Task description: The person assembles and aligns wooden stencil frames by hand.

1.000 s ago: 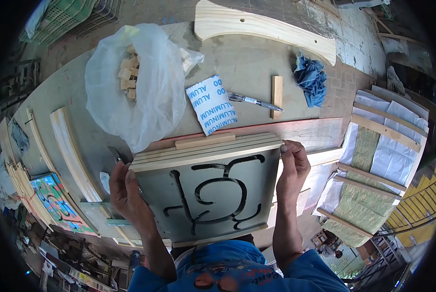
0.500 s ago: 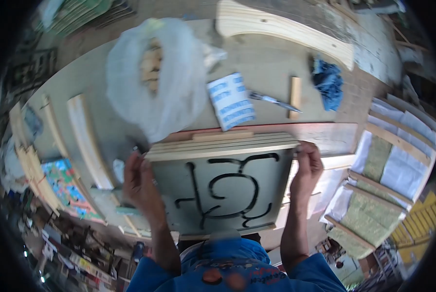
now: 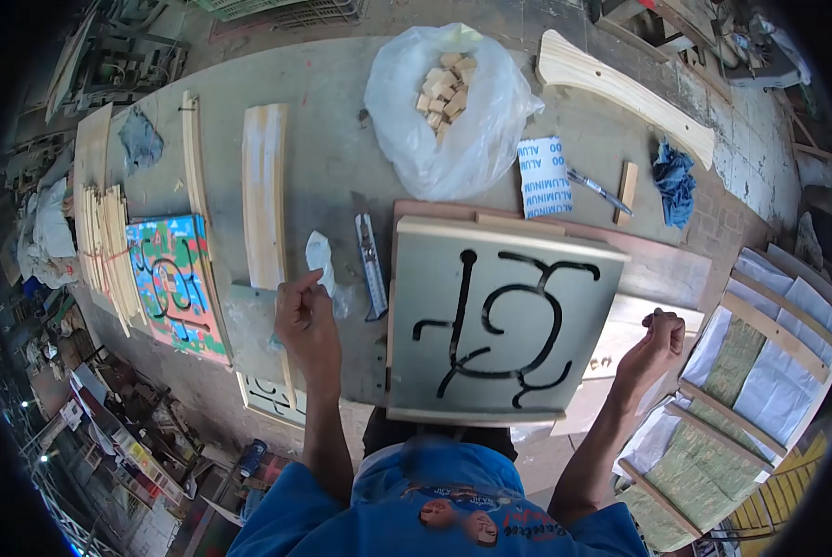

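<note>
A square greenish-grey board point(image 3: 504, 330) with black curved grooves and pale wooden edges lies before my body. My left hand point(image 3: 306, 316) is off its left side, near a small clear plastic wrapper point(image 3: 320, 260), with the fingers curled together. To the right of the board is my right hand point(image 3: 656, 343), raised and closed, over pale wooden pieces. Anything inside either hand is too small or hidden to make out. A utility knife point(image 3: 371, 267) lies between my left hand and the board. Under the board's far side shows a reddish strip point(image 3: 657, 252).
Farther back are a plastic bag point(image 3: 402, 139) of wooden blocks, a printed packet point(image 3: 546, 178), a pen point(image 3: 602, 191) and a dark blue cloth point(image 3: 674, 184). Leftward lie wooden strips point(image 3: 266, 195), a colourful grooved board point(image 3: 170, 278) and a stick bundle point(image 3: 110, 251). Stacked panels point(image 3: 732, 381) stand at right.
Both hands have let go of the board's sides and moved outward. The board now shows more of its top and less of its layered far edge. The camera view has shifted left.
</note>
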Motion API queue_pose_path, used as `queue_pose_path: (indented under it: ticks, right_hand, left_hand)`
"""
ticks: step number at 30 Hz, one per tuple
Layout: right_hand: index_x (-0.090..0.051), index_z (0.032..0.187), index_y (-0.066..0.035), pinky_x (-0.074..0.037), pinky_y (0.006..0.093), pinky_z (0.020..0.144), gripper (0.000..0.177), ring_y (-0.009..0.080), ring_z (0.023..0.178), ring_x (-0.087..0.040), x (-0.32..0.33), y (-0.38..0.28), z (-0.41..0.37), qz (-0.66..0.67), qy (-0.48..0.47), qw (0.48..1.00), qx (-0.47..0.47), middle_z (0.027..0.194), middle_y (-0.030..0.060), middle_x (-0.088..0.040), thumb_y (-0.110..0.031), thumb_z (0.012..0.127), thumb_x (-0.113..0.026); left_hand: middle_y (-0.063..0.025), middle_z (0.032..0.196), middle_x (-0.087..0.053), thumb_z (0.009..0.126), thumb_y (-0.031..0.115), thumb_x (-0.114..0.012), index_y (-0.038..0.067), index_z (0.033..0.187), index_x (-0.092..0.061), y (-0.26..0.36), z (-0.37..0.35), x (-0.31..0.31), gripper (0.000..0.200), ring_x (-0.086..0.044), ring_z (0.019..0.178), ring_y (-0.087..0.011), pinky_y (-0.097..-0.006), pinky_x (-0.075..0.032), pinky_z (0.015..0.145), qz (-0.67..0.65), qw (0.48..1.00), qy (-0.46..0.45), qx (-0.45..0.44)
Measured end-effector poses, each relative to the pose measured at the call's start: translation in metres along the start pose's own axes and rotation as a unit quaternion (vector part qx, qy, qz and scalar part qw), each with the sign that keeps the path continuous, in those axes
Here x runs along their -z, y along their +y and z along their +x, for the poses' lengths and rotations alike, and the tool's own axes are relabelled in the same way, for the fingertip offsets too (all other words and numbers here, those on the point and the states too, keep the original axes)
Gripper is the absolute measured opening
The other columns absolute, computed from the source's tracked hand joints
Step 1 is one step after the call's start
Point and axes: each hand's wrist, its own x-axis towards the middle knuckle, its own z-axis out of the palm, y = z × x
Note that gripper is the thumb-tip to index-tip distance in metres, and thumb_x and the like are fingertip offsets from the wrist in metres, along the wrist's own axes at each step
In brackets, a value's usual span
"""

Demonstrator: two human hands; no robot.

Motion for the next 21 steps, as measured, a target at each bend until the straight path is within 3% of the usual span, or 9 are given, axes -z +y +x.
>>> queue_pose_path:
  ticks: [2, 4, 7, 9, 11, 12, 17, 21]
  right_hand:
    - [-0.043, 0.068, -0.007, -0.039, 0.0307, 0.077, 0.021, 0.0116, 0.068, -0.043, 0.007, -0.013, -0.013, 0.016, -0.008, 1.000, -0.004, 0.069, 0.0019, -0.046, 0.004, 0.080, -0.056]
    - [-0.044, 0.070, -0.006, -0.039, 0.0301, 0.077, 0.018, 0.0118, 0.069, -0.043, 0.014, -0.025, -0.028, 0.029, -0.018, 0.999, -0.010, 0.070, 0.0021, -0.046, 0.005, 0.079, -0.055]
    - [-0.051, 0.078, -0.004, -0.042, 0.0291, 0.074, 0.014, 0.0130, 0.073, -0.049, 0.028, -0.037, -0.052, 0.000, -0.022, 1.000, 0.006, 0.076, 0.0045, -0.053, 0.001, 0.086, -0.061]
    - [-0.061, 0.092, 0.000, -0.041, 0.0268, 0.071, 0.006, 0.0119, 0.074, -0.050, 0.046, -0.035, -0.064, 0.005, -0.068, 0.997, 0.034, 0.077, 0.0047, -0.056, -0.006, 0.093, -0.060]
    - [-0.063, 0.107, 0.003, -0.039, 0.0241, 0.067, 0.019, 0.0095, 0.070, -0.049, 0.050, -0.053, -0.083, -0.026, -0.084, 0.996, 0.003, 0.073, 0.0027, -0.055, -0.011, 0.098, -0.054]
    - [-0.062, 0.119, 0.004, -0.038, 0.0226, 0.063, 0.028, 0.0079, 0.065, -0.047, 0.058, -0.054, -0.092, -0.047, -0.096, 0.994, 0.007, 0.069, 0.0009, -0.054, -0.015, 0.101, -0.050]
    - [-0.065, 0.111, 0.001, -0.043, 0.0243, 0.063, 0.024, 0.0094, 0.066, -0.052, 0.110, -0.026, -0.132, -0.092, -0.126, 0.987, -0.025, 0.072, 0.0022, -0.058, -0.016, 0.099, -0.053]
    - [-0.065, 0.106, 0.001, -0.049, 0.0266, 0.068, 0.019, 0.0139, 0.075, -0.063, 0.147, 0.009, -0.156, -0.065, -0.144, 0.985, -0.072, 0.087, 0.0084, -0.067, -0.010, 0.095, -0.054]
  left_hand:
    - [0.0034, 0.078, -0.049, 0.090, -0.004, -0.057, -0.001, 0.106, -0.067, -0.007, -0.008, 0.016, 0.019, -0.044, 0.069, -0.0039, -0.0191, -0.035, 0.062, 0.001, 1.000, -0.013, 0.005]
    - [-0.0049, 0.082, -0.060, 0.086, -0.004, -0.064, 0.001, 0.108, -0.069, -0.013, -0.017, 0.027, 0.023, -0.055, 0.074, -0.0107, -0.0250, -0.045, 0.068, 0.045, 0.998, -0.039, -0.018]
    - [-0.0079, 0.085, -0.065, 0.087, -0.001, -0.064, 0.002, 0.110, -0.069, -0.022, -0.039, 0.046, 0.023, -0.059, 0.077, -0.0118, -0.0252, -0.047, 0.071, 0.059, 0.996, -0.064, 0.005]
    - [-0.0084, 0.087, -0.067, 0.091, 0.002, -0.062, 0.001, 0.111, -0.068, -0.017, -0.060, 0.061, 0.021, -0.060, 0.078, -0.0120, -0.0260, -0.048, 0.071, 0.037, 0.996, -0.074, 0.022]
    - [-0.0066, 0.090, -0.067, 0.096, 0.007, -0.055, 0.001, 0.120, -0.065, -0.013, -0.076, 0.071, 0.027, -0.059, 0.076, -0.0097, -0.0254, -0.049, 0.074, -0.066, 0.993, -0.063, 0.072]
    - [-0.0070, 0.093, -0.068, 0.098, 0.011, -0.053, -0.001, 0.122, -0.063, -0.017, -0.085, 0.077, 0.028, -0.058, 0.078, -0.0094, -0.0257, -0.049, 0.074, -0.051, 0.993, -0.068, 0.080]
    - [-0.0073, 0.099, -0.067, 0.097, 0.013, -0.055, -0.003, 0.119, -0.062, -0.057, -0.143, 0.095, 0.028, -0.059, 0.082, -0.0104, -0.0266, -0.049, 0.076, -0.126, 0.983, -0.087, 0.099]
    - [-0.0061, 0.090, -0.068, 0.091, 0.008, -0.060, -0.005, 0.110, -0.065, -0.087, -0.187, 0.088, 0.024, -0.059, 0.081, -0.0107, -0.0247, -0.048, 0.074, -0.133, 0.986, -0.079, 0.055]
